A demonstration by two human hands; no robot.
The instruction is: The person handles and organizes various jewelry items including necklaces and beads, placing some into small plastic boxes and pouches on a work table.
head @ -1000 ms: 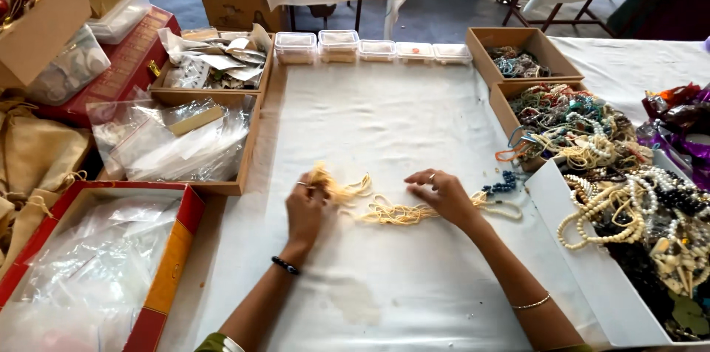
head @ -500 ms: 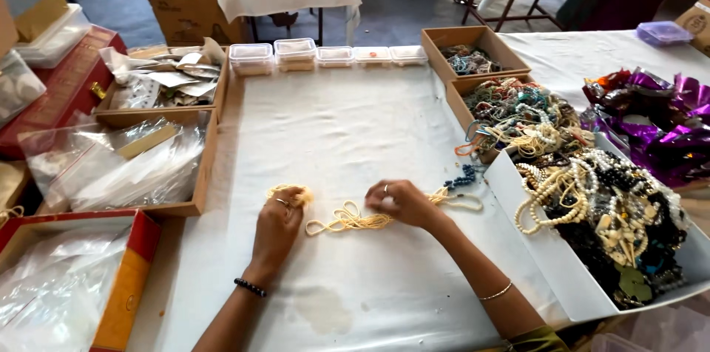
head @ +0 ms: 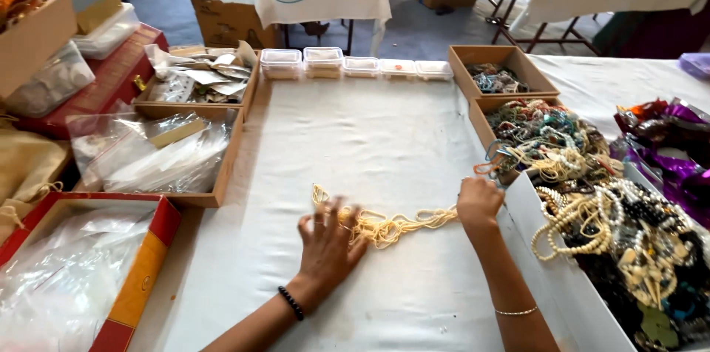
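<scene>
1. My left hand (head: 325,237) lies flat, fingers spread wide, pressing down on the near end of the yellow bead strands (head: 384,225). It grips nothing; it only pins them to the white cloth (head: 370,137).
2. My right hand (head: 479,200) is curled into a loose fist at the far end of the same strands. The strands run up to it, but whether they are pinched inside I cannot tell, since the knuckles hide the fingertips.
3. Half a second ago my two hands sat close together over a small heap. Now they are well apart, and the strands stretch out in a long line between them.
4. My right hand has gone outward to the edge of the white box (head: 532,226), just beside the tangle of blue and orange beads (head: 494,160) hanging over the brown tray (head: 482,119).
5. The white box holds cream, black and mixed necklaces (head: 629,234), as it did before.
6. To my left sit a wooden tray of clear plastic bags (head: 159,156) and a red box (head: 137,285) with more plastic in it.
7. At the far edge of the cloth stands a row of small clear containers (head: 355,63), and beyond them a second brown tray (head: 495,71) with beads.
8. Purple foil wrapping (head: 665,145) lies to the far right.
</scene>
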